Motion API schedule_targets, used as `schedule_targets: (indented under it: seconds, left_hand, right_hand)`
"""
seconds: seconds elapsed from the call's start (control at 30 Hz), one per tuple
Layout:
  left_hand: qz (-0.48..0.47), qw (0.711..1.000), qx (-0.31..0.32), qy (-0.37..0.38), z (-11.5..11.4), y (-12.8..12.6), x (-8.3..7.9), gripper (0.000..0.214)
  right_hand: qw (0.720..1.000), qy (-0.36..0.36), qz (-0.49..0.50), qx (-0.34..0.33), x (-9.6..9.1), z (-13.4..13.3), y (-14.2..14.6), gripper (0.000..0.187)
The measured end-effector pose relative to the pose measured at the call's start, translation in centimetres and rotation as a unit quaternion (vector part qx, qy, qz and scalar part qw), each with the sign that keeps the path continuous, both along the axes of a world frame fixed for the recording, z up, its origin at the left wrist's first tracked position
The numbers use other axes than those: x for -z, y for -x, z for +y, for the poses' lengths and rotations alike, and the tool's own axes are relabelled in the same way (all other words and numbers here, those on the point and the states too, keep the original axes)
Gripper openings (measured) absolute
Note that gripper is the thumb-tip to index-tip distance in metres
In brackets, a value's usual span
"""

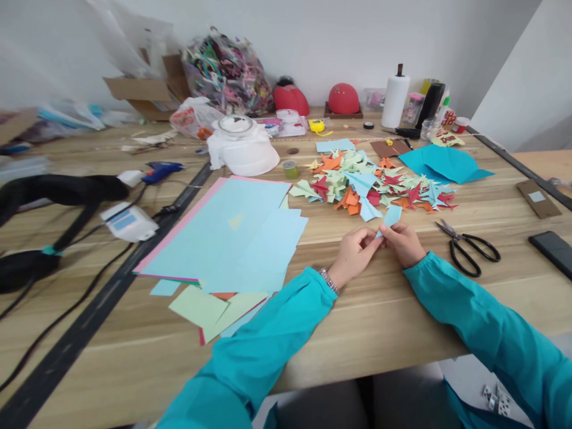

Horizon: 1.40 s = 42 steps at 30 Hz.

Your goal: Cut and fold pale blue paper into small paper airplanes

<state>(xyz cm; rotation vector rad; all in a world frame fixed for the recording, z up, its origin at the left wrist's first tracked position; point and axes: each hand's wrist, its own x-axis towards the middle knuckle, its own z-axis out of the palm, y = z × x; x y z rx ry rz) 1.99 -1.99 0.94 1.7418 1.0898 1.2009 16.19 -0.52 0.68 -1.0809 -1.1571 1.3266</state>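
My left hand (354,253) and my right hand (404,242) meet over the wooden table (402,310), both pinched on a small folded piece of light blue paper (390,217) that sticks up between the fingertips. Both arms wear teal sleeves, and a watch sits on my left wrist. Just beyond my hands lies a pile of folded paper shapes (369,185) in green, orange, red and blue. A stack of large light blue sheets (227,232) lies to the left of my hands.
Black scissors (467,247) lie right of my hands, a dark phone (554,250) further right. Loose coloured sheets (214,307) lie near the front edge. A blue glue gun (161,171), black cables, a paper towel roll (395,100) and boxes crowd the left and back.
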Motion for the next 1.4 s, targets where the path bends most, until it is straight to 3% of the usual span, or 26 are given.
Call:
schedule_targets:
  seconds: [0.1,0.2,0.4,0.67,0.87,1.1,1.4]
  left_hand:
    - [-0.036,0.999,-0.018,0.033,0.2,0.1,0.1,0.028]
    - [-0.062,0.996,-0.020,0.063,0.3,0.3,0.1,0.029]
    - [-0.058,0.996,-0.012,0.069,0.4,0.4,0.2,0.028]
    - [-0.010,0.999,-0.035,0.024,0.8,0.3,0.7,0.023]
    - [0.001,0.998,-0.048,-0.027,0.8,0.3,0.8,0.015]
    - [0.001,0.994,-0.046,-0.101,0.7,0.4,0.8,0.012]
    - [0.026,0.990,-0.055,-0.126,1.0,0.6,1.3,0.014]
  right_hand:
    - [0.997,0.008,0.071,-0.015,-0.4,-0.1,0.1,0.036]
    - [0.993,0.020,0.118,0.020,-0.9,-0.4,0.2,0.031]
    - [0.996,-0.008,0.082,0.024,-0.8,-0.5,0.3,0.026]
    - [0.998,-0.052,0.003,0.042,-0.7,-0.2,0.4,0.032]
    - [0.997,-0.060,0.004,0.043,-0.5,-0.2,0.3,0.034]
    - [0.995,-0.084,-0.031,0.041,-0.1,0.2,-0.1,0.025]
    - [0.996,-0.041,0.052,0.057,-0.1,0.1,0.3,0.027]
